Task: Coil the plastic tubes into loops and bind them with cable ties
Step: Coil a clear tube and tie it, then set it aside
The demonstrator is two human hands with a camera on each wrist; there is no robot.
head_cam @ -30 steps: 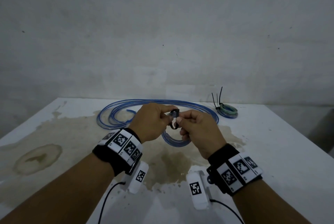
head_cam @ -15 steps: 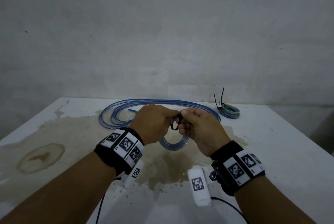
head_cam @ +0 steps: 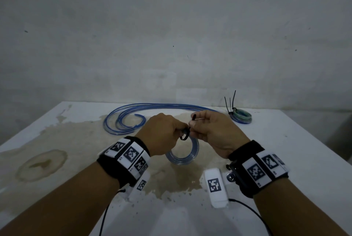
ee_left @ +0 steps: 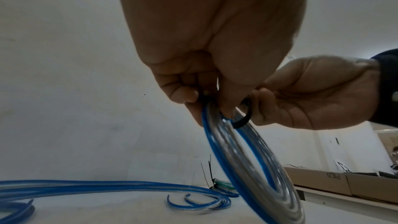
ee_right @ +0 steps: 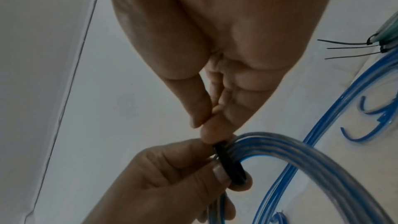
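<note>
Both hands meet above the middle of the stained white table (head_cam: 285,159), working on one small coil. Left hand (head_cam: 162,135) pinches the coiled blue-and-clear plastic tube (head_cam: 182,156) at its top, thumb and fingers curled round the gathered turns so the loops cannot spring apart; the coil hangs below the grip, clear of the table as far as the wrist views show. Right hand (head_cam: 215,133) pinches the tail of a black plastic cable tie (head_cam: 185,136), whose band already circles the turns just beside the left fingers (ee_left: 183,94); the loop looks slack in the left wrist view, so I judge the tie is threaded and in the middle of being drawn tight. Holding the bundle right at the tie gives the pulling hand something to work against.

Farther back on the table lie long, loose blue-striped clear tubes (head_cam: 122,119) in open curves, not yet coiled. At the far right sits a finished bundle of greenish and blue coils (head_cam: 242,116), its black tie tails (head_cam: 230,100) standing up. Beyond the table edge, the left wrist view shows brown cardboard boxes (ee_left: 323,183). Nothing lies between the hands and the coil; the loose tubes sit well apart from it.
</note>
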